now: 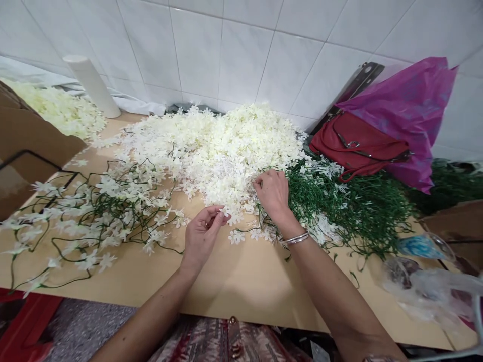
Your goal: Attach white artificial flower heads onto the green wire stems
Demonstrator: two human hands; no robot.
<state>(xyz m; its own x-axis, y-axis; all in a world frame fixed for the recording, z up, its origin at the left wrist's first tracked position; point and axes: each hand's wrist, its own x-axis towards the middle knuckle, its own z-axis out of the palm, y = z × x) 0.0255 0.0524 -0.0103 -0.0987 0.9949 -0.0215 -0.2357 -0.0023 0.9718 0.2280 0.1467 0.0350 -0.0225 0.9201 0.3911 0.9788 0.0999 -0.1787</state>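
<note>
My left hand [204,231] pinches a small white artificial flower [225,211] between thumb and fingertips, just above the table. My right hand [272,192] reaches to the edge of a large heap of loose white flowers [256,133]. Its fingers are bent together, and what lies between them is hidden. Right beside it spreads a pile of green plastic stems [324,201] with some white petals mixed in. To the left of my left hand lies a tangle of green stems with white flowers attached [124,206].
A red handbag [354,143] and a purple plastic bag [418,110] stand at the back right. A white roll [92,85] leans near the tiled wall. Cardboard boxes flank both sides, one at left [33,146]. Clear plastic bags [426,286] lie at the right front.
</note>
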